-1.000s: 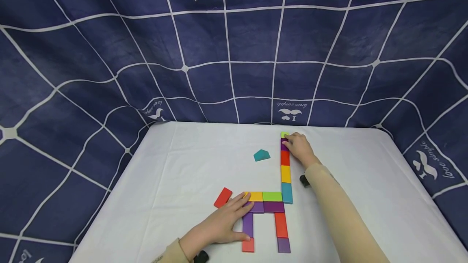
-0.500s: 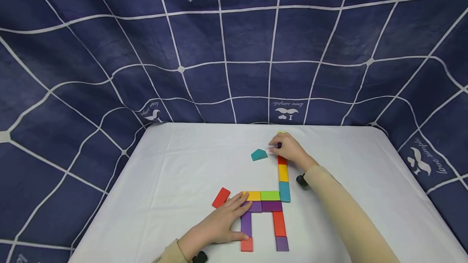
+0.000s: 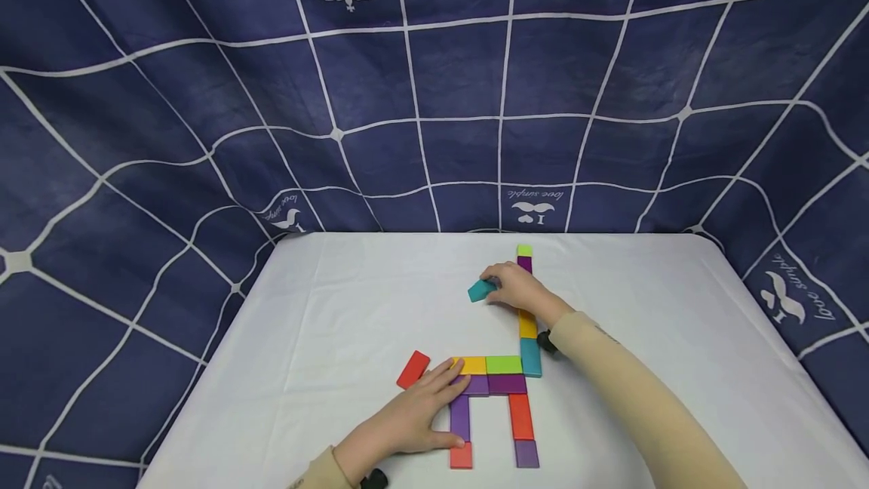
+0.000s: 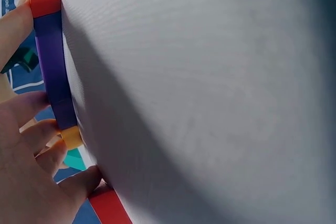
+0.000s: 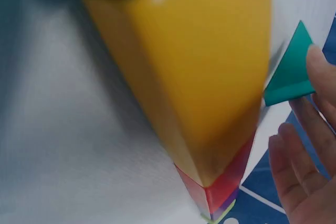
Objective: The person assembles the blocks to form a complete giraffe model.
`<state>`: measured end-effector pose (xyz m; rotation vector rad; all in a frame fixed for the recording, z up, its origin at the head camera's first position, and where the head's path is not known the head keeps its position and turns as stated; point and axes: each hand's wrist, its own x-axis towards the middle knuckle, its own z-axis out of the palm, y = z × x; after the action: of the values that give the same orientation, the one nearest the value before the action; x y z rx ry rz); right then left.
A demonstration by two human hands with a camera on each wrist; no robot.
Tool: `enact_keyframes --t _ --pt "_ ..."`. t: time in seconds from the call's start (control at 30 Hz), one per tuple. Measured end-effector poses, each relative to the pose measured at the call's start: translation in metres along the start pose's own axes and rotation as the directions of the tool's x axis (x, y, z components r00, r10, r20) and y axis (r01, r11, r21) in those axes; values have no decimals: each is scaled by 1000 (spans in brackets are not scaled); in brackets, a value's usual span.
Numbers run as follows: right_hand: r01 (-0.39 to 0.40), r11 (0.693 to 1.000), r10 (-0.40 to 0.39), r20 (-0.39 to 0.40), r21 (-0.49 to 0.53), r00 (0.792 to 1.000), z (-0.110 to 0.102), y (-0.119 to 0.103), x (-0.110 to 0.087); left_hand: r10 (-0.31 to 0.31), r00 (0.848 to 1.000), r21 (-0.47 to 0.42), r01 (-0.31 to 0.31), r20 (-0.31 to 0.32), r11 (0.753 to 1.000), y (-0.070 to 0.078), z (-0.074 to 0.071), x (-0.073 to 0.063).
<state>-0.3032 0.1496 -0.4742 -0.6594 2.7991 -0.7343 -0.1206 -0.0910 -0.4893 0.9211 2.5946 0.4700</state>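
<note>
My right hand (image 3: 516,289) reaches across a column of coloured blocks. Its thumb and fingers pinch the right end of a teal block (image 3: 480,290), whose triangular face (image 5: 293,69) shows in the right wrist view. Fingers spread, my left hand (image 3: 410,417) rests along the left side of the block figure, touching the yellow block (image 3: 473,365) and purple blocks (image 3: 460,419), with the thumb by a light red block (image 3: 461,456). Just left of those fingers lies a loose red block (image 3: 413,370). The right hand hides the red block in the column.
The column runs away from me: a blue block (image 3: 532,357), a yellow one (image 3: 527,324), a dark purple one (image 3: 526,263) and a light green one (image 3: 524,250) at the far end. Everything lies on a white cloth (image 3: 339,308). A blue curtain (image 3: 380,157) surrounds the table's back and sides.
My right hand has left the far end of the column, moving left and nearer to me, and now grasps the teal block. The left hand has stayed in place.
</note>
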Motion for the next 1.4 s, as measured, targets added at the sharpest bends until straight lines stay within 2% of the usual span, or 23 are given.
enact_keyframes --t 0.2,0.37,0.53,0.63,0.8,0.9,1.0,1.07,1.17,1.3,1.4 --pt "16 1000 -17 -28 -7 999 2 -1 2 -2 1000 4 2 -4 1000 -1 0 0" --pt "-48 994 56 -69 102 996 -11 4 -1 -5 1000 1 5 0 1000 -1 -1 0" --pt "-113 970 147 -150 213 978 -33 21 -7 -1 1000 12 1 -16 1000 -1 -1 -1" --pt "-162 943 222 -184 291 958 -43 36 -12 4 1000 16 -4 -23 1000 -1 -1 -1" --pt "-278 874 376 -194 398 906 -48 65 -21 10 1000 4 -10 -20 1000 -1 0 -2" --pt "-373 829 470 -159 416 868 -45 81 -28 21 1000 -6 -21 -19 1000 0 0 -3" --pt "-470 791 554 -130 392 823 -41 91 -36 32 999 -6 -32 -21 999 0 1 -4" --pt "-510 772 588 -122 380 800 -39 95 -39 33 999 0 -33 -22 999 0 1 -4" --pt "-515 772 600 -160 372 784 -38 98 -40 34 999 15 -34 -27 999 0 2 -3" --pt "-474 796 577 -233 377 783 -38 98 -40 27 999 16 -27 -28 1000 0 2 -2" --pt "-466 802 575 -271 372 772 -38 97 -42 33 999 19 -32 -32 999 -1 2 -2"
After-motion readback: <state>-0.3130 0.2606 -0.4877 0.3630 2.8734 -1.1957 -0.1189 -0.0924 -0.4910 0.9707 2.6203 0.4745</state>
